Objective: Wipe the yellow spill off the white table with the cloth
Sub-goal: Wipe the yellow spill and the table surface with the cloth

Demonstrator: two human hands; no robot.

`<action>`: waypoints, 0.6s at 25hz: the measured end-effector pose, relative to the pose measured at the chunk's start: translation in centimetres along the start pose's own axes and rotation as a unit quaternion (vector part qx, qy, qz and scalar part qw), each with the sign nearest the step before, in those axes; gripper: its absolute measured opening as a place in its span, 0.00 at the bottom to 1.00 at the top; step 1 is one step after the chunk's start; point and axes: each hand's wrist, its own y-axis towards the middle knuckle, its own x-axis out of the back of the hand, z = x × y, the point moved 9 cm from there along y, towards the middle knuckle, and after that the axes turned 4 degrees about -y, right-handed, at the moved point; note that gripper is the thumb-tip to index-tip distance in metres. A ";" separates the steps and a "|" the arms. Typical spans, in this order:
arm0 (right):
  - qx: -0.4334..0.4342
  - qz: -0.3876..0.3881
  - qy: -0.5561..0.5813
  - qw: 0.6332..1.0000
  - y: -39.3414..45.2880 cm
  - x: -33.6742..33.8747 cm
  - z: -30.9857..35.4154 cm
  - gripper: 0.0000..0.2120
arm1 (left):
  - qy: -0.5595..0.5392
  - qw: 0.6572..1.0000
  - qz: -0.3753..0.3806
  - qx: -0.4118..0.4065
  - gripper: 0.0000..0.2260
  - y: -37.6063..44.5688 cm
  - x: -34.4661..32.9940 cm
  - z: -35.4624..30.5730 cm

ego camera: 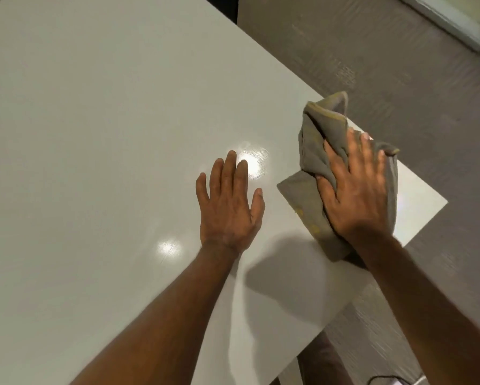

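Head view, looking down over both forearms: the right hand [355, 190] lies palm-down on the cloth [311, 173], a grey rag bunched up near the right-hand corner of the table [94, 134]. Its grip is loose, fingers spread and only lightly curled into the folds, pressing more than pinching, which is how you hold a rag you mean to push across a surface, not lift. Part of the cloth rides up in a crumpled peak beyond the fingertips, and the near flap lies flat on the table under the heel of the palm.

Yellow staining shows along the cloth's hems and on the near flap, so I take it the rag has soaked up the mess. Of the spill itself I can see nothing on the bare white top; whatever may remain would be under the cloth, hidden.

The left hand [227, 207] rests flat on the table, just beside the cloth but apart from it, open and holding nothing. To me it looks like a brace, steadying the body while the other arm works close to the edge.

Two bright glints on the glossy top are lamp reflections, not liquid. Grey carpet [400, 65] lies past the edge.
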 end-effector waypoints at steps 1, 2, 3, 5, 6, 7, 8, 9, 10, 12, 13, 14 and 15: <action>-0.031 -0.014 -0.005 0.999 -2.3 0.1 -0.4 0.29 | -0.001 1.000 0.000 -0.001 0.27 0.0 0.1 0.0; -0.057 -0.028 -0.011 0.998 -4.6 0.2 -0.2 0.29 | -0.002 1.000 -0.001 -0.001 0.27 0.0 0.2 -0.1; -0.081 -0.037 -0.017 0.996 -6.8 0.2 0.2 0.28 | -0.001 1.000 -0.001 -0.002 0.27 0.0 0.3 -0.2; -0.119 -0.027 -0.020 0.992 -10.4 -0.3 1.7 0.29 | -0.006 1.000 0.000 0.000 0.27 -0.1 0.3 -0.1; -0.134 -0.009 -0.017 0.991 -12.1 -0.9 2.8 0.31 | -0.010 1.000 0.001 0.002 0.27 -0.1 0.3 -0.1; -0.141 0.008 -0.013 0.990 -13.8 -1.4 3.9 0.33 | -0.013 1.000 0.001 0.002 0.27 -0.1 0.3 -0.1; -0.141 0.019 -0.008 0.990 -15.6 -1.9 5.1 0.35 | -0.014 1.000 -0.001 -0.001 0.26 -0.1 0.3 -0.2; -0.138 0.022 -0.001 0.990 -17.4 -2.3 6.3 0.36 | -0.013 1.000 -0.005 -0.004 0.26 -0.1 0.3 -0.3; -0.136 0.023 0.008 0.990 -19.2 -2.7 7.5 0.37 | -0.011 1.000 -0.010 -0.007 0.25 0.0 0.4 -0.3; -0.144 0.031 0.035 0.989 -22.7 -3.3 9.7 0.37 | -0.018 1.000 -0.016 -0.012 0.25 -0.1 0.5 -0.3; -0.154 0.034 0.051 0.986 -24.2 -3.5 10.4 0.36 | -0.025 0.999 -0.017 -0.017 0.24 -0.2 0.4 -0.6; -0.164 0.037 0.065 0.984 -25.6 -3.7 11.1 0.35 | -0.032 0.999 -0.020 -0.020 0.24 -0.2 0.4 -0.6; -0.178 0.038 0.079 0.980 -26.7 -3.8 11.6 0.35 | -0.038 0.999 -0.024 -0.022 0.23 -0.3 0.5 -0.5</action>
